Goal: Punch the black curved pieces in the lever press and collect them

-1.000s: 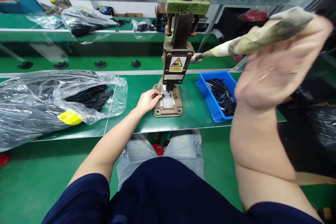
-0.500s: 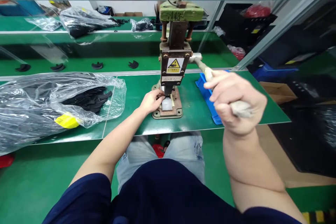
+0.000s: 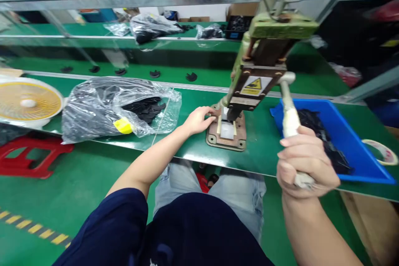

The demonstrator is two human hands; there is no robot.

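A small hand press (image 3: 262,70) with a yellow warning label stands on the green bench (image 3: 187,141). My right hand (image 3: 307,162) is closed round its wrapped lever handle (image 3: 289,112), which is pulled down toward me. My left hand (image 3: 199,118) lies at the left edge of the press base (image 3: 226,139), fingers loosely spread and touching the plate, with nothing visible in them. A pale block sits on the base under the ram.
A blue bin (image 3: 358,153) of small black parts sits right of the press, a tape roll (image 3: 382,151) beside it. A clear bag of black pieces (image 3: 106,108) lies left, then a fan (image 3: 28,102) and red stool (image 3: 31,156). Black pieces (image 3: 191,77) ride the belt behind.
My right hand has swung the lever from high up down toward me. My left hand has drawn back from under the ram to the base's edge. My head has turned left.
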